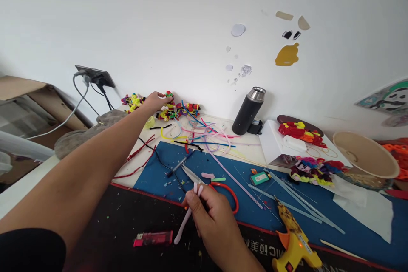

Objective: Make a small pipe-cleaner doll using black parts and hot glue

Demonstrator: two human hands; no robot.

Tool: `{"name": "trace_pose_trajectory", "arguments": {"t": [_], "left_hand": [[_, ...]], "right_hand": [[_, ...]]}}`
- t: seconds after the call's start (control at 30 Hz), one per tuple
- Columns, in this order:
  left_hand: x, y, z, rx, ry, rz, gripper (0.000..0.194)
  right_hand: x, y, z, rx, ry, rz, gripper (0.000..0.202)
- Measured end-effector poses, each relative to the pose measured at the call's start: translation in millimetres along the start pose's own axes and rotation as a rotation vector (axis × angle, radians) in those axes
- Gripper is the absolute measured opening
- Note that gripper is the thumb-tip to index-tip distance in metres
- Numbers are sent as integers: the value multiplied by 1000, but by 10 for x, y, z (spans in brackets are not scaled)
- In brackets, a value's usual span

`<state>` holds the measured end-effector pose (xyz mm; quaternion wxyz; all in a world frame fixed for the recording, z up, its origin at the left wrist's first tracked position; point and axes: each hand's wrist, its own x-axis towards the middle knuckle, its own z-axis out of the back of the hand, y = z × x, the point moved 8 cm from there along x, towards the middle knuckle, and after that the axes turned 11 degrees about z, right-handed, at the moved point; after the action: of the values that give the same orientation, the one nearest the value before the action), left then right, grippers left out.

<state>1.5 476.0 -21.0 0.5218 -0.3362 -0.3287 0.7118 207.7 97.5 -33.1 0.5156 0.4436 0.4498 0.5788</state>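
My left hand (156,103) stretches to the back of the table, its fingers closed on a small red and green pipe-cleaner figure (169,94) among other such figures. Close to me, my right hand (214,216) pinches a pale pinkish-white pipe cleaner (182,227) between thumb and fingers. It is bent at the top, with a longer tail hanging down to the left. Scissors with red handles (235,197) lie partly hidden behind the right hand. Beside them on the blue mat are a pink piece (208,175) and a green piece (218,179).
A yellow hot glue gun (295,242) lies at right near glue sticks (296,197) and a teal box (259,177). A red lighter (153,239) rests in front. Loose pipe cleaners (210,136), a black thermos (248,112) and a beige bowl (366,153) stand farther back.
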Motion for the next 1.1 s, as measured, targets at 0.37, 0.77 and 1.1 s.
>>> {"name": "trace_pose_trajectory", "arguments": {"t": [0.37, 0.77, 1.1], "left_hand": [[-348, -42, 124, 477, 64, -254, 22], [-541, -82, -163, 714, 88, -359, 26], [-601, -104, -420, 655, 200, -324, 60]], "right_hand": [[-1, 105, -13, -77, 19, 48, 44], [26, 168, 19, -128, -3, 141, 41], [32, 167, 7, -153, 5, 134, 42]]}}
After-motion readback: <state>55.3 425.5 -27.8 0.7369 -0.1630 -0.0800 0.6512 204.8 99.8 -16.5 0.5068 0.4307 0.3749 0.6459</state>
